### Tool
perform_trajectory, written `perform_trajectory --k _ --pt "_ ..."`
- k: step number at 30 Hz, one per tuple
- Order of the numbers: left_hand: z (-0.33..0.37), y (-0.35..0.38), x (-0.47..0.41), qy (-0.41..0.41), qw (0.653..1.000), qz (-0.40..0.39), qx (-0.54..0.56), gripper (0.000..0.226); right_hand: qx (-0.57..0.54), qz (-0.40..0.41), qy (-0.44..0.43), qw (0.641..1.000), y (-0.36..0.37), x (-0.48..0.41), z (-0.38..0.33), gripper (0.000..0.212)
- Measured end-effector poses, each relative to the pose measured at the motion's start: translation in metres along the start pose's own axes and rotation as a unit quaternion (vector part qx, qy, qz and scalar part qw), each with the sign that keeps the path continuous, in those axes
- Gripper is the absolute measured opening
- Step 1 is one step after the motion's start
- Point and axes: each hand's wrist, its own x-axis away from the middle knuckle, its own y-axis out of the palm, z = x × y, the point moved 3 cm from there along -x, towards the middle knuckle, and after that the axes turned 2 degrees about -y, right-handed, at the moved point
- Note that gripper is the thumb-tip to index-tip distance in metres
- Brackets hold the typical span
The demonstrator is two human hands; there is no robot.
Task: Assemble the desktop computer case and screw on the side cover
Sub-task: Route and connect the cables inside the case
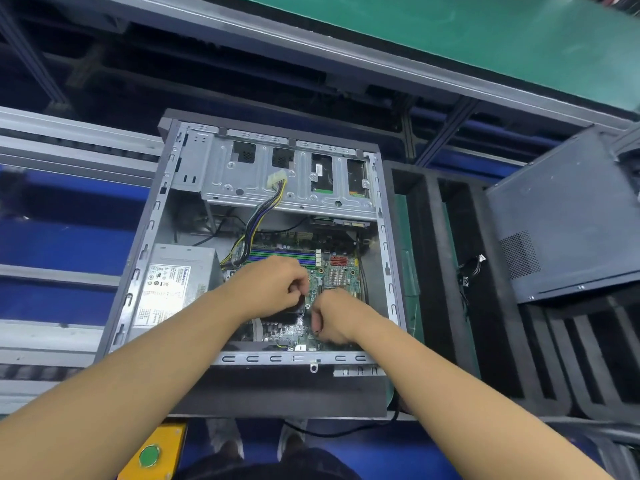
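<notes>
An open desktop computer case [145,244] lies on its side in the middle, showing the green motherboard [341,271], a grey power supply [173,285] at left and a metal drive cage [263,174] at the far end. Both hands are inside the case over the lower part of the board. My left hand [273,285] has its fingers curled and pinches something small and dark. My right hand [334,318] is curled too, pinching a thin dark wire just below. What they hold is mostly hidden. The dark side cover [568,216] lies tilted at the right.
Black foam trays [443,306] with slots and a loose black cable [469,270] sit right of the case. A roller conveyor frame [69,140] runs at left and a green belt [450,32] behind. A yellow box with a green button [149,455] is near my shoes.
</notes>
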Motion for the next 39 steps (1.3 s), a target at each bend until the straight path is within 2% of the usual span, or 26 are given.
perform_trajectory --k 6,9,15,36,39 --pt "0.001 -0.0021 -0.0007 -0.011 1.0 -0.016 0.014 0.016 0.0 0.008 0.017 1.0 -0.0012 -0.0085 -0.0008 0.014" --pt "0.0016 -0.0033 -0.0019 -0.014 0.999 -0.024 0.025 0.018 0.008 0.027 0.03 0.999 -0.0003 -0.009 -0.0011 0.031" --pt "0.0043 -0.0048 0.0018 -0.016 0.999 -0.023 0.024 0.017 -0.049 0.011 0.061 0.997 0.0003 -0.0085 -0.005 0.046" --pt "0.0063 -0.0058 0.0031 -0.022 0.999 -0.025 0.035 0.02 0.003 0.003 0.022 1.0 0.0031 -0.007 -0.0052 0.068" --pt "0.0062 -0.0054 0.0031 -0.025 0.999 -0.029 0.036 0.02 0.004 0.003 0.022 1.0 0.0025 -0.0078 -0.0046 0.063"
